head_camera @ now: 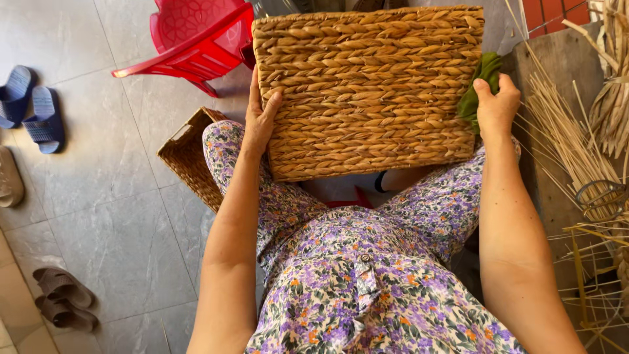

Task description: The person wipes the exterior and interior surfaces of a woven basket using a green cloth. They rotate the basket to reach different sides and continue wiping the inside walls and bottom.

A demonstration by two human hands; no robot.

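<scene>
A large woven straw basket [367, 85] rests on my knees, its flat braided side facing up. My left hand [261, 115] presses flat against the basket's left edge. My right hand [496, 105] grips a green cloth [481, 82] against the basket's right edge. My lap is covered by a purple flowered garment [354, 275].
A smaller woven basket [190, 157] stands on the grey tile floor by my left leg. A red plastic chair [196, 39] lies beyond it. Blue slippers [33, 108] and brown sandals [62, 298] sit at the left. Loose reeds [563, 131] and wire frames [599, 196] lie on a board at the right.
</scene>
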